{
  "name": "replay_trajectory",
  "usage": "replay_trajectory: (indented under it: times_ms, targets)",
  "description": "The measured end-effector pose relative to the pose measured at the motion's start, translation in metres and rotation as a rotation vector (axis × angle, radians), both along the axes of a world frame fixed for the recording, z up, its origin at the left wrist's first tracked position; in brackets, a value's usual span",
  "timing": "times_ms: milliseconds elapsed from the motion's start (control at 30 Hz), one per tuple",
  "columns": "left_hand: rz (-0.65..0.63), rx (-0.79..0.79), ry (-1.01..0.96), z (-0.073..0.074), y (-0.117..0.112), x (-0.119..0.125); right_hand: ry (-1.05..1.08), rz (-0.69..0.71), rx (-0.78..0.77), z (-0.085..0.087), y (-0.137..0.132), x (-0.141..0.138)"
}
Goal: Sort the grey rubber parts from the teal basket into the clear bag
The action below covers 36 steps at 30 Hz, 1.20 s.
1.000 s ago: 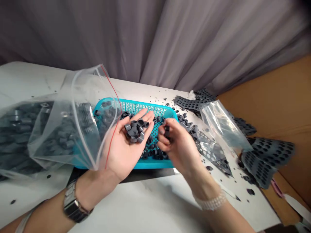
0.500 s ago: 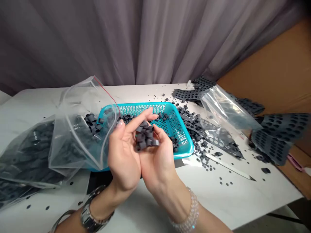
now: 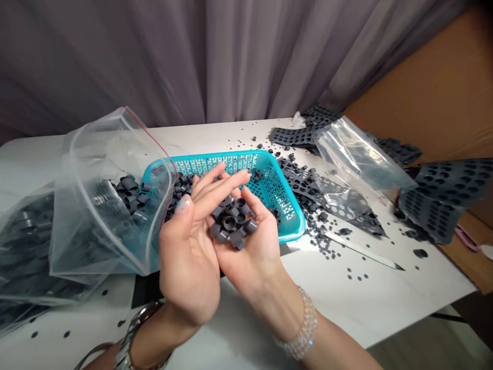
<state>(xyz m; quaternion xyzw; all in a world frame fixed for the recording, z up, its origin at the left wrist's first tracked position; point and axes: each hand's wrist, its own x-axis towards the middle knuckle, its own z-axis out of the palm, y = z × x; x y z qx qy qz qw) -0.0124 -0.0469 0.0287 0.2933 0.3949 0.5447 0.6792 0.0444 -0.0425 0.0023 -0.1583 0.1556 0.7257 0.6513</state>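
My right hand (image 3: 256,254) lies palm up and cupped, with a small heap of dark grey rubber rings (image 3: 232,222) in it. Beside it my left hand (image 3: 188,252) stands on its edge, fingers stretched out over the rings and touching the right palm; it holds nothing. Both hands hover over the near side of a teal mesh basket (image 3: 293,222) that holds more rings. An open clear zip bag (image 3: 96,216) with rings inside lies just left of my left hand, its mouth towards the basket.
A filled bag of rings (image 3: 19,246) lies at the far left. An empty clear bag (image 3: 356,156), punched grey rubber sheets (image 3: 442,200), scattered bits and a white blade-like strip (image 3: 362,250) are on the right. A brown cardboard wall (image 3: 435,87) borders the table's right.
The rings have passed from my left palm into my cupped right palm. My left hand turned onto its edge. The view shifted, so the basket and bags sit further left.
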Motion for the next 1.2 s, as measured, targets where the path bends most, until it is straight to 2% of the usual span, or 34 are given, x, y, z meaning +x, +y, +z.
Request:
replay_trajectory:
  times_ms: [100, 200, 400, 600, 767, 933, 1100, 1200]
  targets:
    - [0.01, 0.275, 0.174, -0.006, 0.0, 0.0, 0.023, -0.024, -0.005, 0.001, -0.001, 0.002]
    - [-0.017, 0.32, 0.185, -0.01, 0.0, 0.0, 0.053, -0.014, 0.034, 0.001, -0.001, 0.003]
    - [0.038, 0.211, 0.152, -0.006, -0.002, 0.001, 0.058, -0.014, 0.077, -0.002, -0.001, 0.002]
    - [0.001, 0.193, 0.071, -0.008, -0.001, -0.001, -0.056, -0.013, 0.084, -0.002, -0.002, 0.001]
    - [0.034, 0.145, 0.013, -0.006, -0.001, 0.001, -0.066, -0.009, 0.119, -0.003, -0.003, 0.002]
    - [-0.005, 0.193, 0.043, -0.005, -0.001, 0.002, -0.017, -0.019, 0.129, -0.003, -0.002, 0.001]
    - [0.082, 0.199, -0.09, -0.006, -0.002, 0.007, -0.017, -0.03, 0.101, -0.003, 0.0, 0.005]
    - [0.134, 0.079, -0.169, -0.012, 0.002, 0.01, -0.032, -0.049, 0.079, -0.007, 0.003, 0.008]
